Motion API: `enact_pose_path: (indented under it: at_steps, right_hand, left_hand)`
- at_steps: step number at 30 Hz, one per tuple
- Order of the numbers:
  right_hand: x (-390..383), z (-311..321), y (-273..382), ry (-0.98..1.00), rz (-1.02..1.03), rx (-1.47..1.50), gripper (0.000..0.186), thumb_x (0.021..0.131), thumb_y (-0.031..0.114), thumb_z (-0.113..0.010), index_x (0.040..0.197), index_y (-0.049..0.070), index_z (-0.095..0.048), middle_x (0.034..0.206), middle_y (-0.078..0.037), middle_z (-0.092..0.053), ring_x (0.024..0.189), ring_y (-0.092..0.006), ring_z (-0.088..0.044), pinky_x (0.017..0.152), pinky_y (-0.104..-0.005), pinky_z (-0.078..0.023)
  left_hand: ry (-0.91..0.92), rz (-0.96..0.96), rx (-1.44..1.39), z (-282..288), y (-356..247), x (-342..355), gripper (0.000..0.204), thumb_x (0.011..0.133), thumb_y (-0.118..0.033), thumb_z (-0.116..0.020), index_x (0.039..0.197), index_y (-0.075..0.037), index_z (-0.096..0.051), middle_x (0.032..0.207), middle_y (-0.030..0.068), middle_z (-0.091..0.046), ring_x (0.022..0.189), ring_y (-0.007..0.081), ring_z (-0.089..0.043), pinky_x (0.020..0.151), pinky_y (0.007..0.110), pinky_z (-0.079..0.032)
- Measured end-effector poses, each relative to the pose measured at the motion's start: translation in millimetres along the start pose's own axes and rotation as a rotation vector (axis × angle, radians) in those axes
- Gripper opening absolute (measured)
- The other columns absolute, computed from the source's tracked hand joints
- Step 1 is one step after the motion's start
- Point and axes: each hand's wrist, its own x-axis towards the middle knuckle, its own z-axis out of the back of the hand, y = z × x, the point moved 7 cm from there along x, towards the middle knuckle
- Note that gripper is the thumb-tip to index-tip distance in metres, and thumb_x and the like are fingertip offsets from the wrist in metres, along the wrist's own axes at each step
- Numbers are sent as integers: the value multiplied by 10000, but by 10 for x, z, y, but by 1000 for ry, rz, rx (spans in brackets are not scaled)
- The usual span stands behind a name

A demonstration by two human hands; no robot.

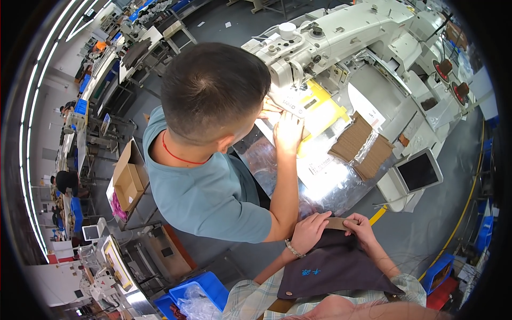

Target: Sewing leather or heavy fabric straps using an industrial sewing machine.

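At the table's near edge, a flat brown strip (336, 224) is stretched between my hands, just above my dark apron (341, 272). My left hand (309, 233), with a beaded bracelet at the wrist, is closed on its left end. The right end is pinched between the thumb and fingers of my right hand (361, 230). Beyond them on the shiny metal table (346, 194) lies a stack of brown pieces (365, 144), bound with a clear band. My fingers hide parts of the strip's ends.
A co-worker in a blue-grey shirt (208, 197) leans close on my left, hands on a yellow template (325, 112) under a large white sewing machine (330, 40). A screen (418, 172) stands at the table's right corner. Blue bins (202, 290) sit at lower left.
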Motion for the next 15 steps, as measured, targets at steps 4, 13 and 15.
enact_pose_path:
  at_steps: [4,13,15]
  right_hand:
    - [4,-4,1,5,1,-4,114,832,93,-686,868,21,-606,715,-48,-630,547,-100,-599,513,-203,-477]
    - [2,-19,6,3,3,-15,92,842,68,-662,857,10,-592,707,-50,-622,535,-103,-588,518,-216,-480]
    - [3,-24,6,4,5,-15,91,842,66,-662,857,10,-592,707,-50,-623,534,-103,-587,518,-216,-480]
  left_hand:
    - [-18,-5,10,11,3,-1,232,845,-93,-629,1074,-58,-627,768,63,-596,644,222,-602,587,314,-494]
    - [-7,-6,6,15,20,-13,231,846,-94,-625,1075,-63,-628,780,61,-599,656,221,-607,593,314,-496]
    - [15,-4,-1,8,22,-17,234,848,-94,-622,1080,-65,-627,787,61,-602,661,222,-609,595,317,-497]
